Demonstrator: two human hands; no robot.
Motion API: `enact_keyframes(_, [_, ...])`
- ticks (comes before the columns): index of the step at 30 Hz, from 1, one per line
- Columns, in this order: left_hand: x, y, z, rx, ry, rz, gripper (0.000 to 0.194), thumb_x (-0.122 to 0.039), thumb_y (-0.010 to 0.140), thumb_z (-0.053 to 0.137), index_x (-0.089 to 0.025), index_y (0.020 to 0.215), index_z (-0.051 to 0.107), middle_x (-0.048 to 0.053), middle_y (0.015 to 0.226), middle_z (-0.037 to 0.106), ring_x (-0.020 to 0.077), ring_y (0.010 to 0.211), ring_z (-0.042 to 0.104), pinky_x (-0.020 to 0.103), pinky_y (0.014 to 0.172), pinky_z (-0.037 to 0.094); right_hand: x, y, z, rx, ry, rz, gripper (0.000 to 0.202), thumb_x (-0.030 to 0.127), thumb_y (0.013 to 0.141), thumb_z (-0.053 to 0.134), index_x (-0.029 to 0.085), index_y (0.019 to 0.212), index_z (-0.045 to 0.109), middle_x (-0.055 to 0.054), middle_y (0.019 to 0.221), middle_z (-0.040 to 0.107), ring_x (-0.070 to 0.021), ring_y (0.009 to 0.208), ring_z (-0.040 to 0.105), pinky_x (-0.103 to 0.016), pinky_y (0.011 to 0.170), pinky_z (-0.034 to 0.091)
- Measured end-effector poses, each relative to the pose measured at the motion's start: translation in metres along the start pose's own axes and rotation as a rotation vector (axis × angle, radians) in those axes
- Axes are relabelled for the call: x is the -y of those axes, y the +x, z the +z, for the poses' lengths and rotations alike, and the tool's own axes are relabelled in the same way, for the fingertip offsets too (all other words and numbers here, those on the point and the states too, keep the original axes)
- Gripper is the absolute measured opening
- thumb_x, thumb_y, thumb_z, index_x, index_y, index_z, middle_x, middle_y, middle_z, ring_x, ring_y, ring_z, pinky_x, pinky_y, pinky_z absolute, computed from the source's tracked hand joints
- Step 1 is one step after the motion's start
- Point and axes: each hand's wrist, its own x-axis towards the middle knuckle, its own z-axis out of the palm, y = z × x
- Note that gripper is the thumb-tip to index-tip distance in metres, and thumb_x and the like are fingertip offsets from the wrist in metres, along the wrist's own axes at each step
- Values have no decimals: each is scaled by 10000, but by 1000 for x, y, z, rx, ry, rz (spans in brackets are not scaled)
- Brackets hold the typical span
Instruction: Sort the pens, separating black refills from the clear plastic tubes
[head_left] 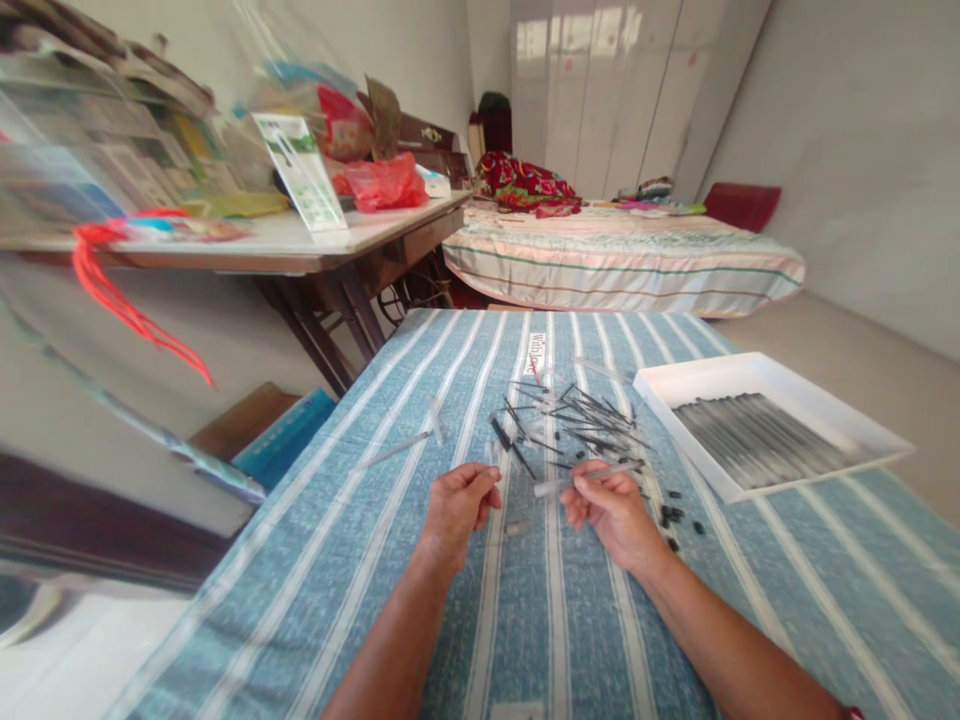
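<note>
Pinched between the fingers of my right hand (pixel 606 508) is a clear pen (pixel 555 487) with a dark end, lying roughly level above the cloth. My left hand (pixel 463 508) is beside it on the left, fingers curled with thumb and forefinger together; whatever it may hold is too small to name. Beyond both hands lies a loose pile of thin black refills (pixel 592 415). Small black pieces (pixel 671 514) are scattered right of my right hand. Clear tubes (pixel 437 420) lie on the left of the pile.
A white box (pixel 817 400) with a row of assembled pens stands at the right on the striped tablecloth (pixel 360 560). Behind are a cluttered desk (pixel 300 250) on the left and a bed (pixel 630 255).
</note>
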Motion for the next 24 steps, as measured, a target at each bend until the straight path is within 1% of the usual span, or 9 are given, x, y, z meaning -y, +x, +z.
enact_keyframes(3, [0,3,-3,-20,3,6,240,-349,600,634,-142,523,540,-44,424,502,37,314,325,180,341,204,0,1,1,-1,-24,-13,197,288,686,688,155,781,578,-26,601,674,-110,402,555,-201,383,424])
enact_keyframes(8, [-2,5,-6,-39,12,24,246,-354,578,632,-145,500,529,-45,412,483,42,321,321,179,338,203,5,1,5,-23,-125,-12,252,367,674,681,159,737,554,-17,553,659,-110,363,537,-200,363,401])
enact_keyframes(12, [0,10,-8,-52,56,34,242,-357,588,616,-149,505,524,-48,406,478,46,321,319,182,343,213,17,-2,6,-72,-223,-25,235,397,700,645,191,707,533,14,529,643,-117,399,561,-193,372,396])
enact_keyframes(15, [3,13,-9,-53,74,36,240,-371,586,622,-150,538,544,-48,419,490,49,319,321,184,343,211,33,-7,-4,-118,-264,-56,247,396,698,647,185,686,520,13,522,639,-112,394,561,-178,359,382])
enact_keyframes(17, [4,14,-9,-55,87,52,246,-381,588,620,-149,542,551,-47,420,491,51,322,323,187,345,214,51,-10,-17,-163,-338,-74,275,404,673,666,170,675,522,6,504,630,-101,356,532,-174,338,365])
enact_keyframes(18, [5,14,-9,-57,91,61,247,-383,591,616,-149,541,553,-47,421,491,52,323,322,189,347,216,63,-10,-25,-201,-450,-80,296,430,672,657,164,682,528,4,497,624,-96,342,517,-177,334,365])
enact_keyframes(20, [4,14,-9,-60,91,74,243,-382,595,611,-151,546,555,-50,427,492,53,326,323,192,350,225,93,-10,-42,-250,-717,-73,336,476,666,639,156,670,537,13,454,589,-88,305,472,-183,315,343])
enact_keyframes(22, [4,14,-9,-68,92,79,238,-381,594,610,-154,549,555,-53,421,482,57,330,329,192,351,228,129,-7,-61,-308,-1043,-39,351,494,680,615,152,647,542,21,429,558,-77,303,455,-178,322,337])
enact_keyframes(24, [4,14,-9,-76,98,80,236,-380,593,607,-156,543,554,-56,407,467,60,331,330,190,351,229,165,-2,-78,-362,-1401,77,377,512,731,544,153,616,525,9,423,549,-81,314,463,-182,332,341])
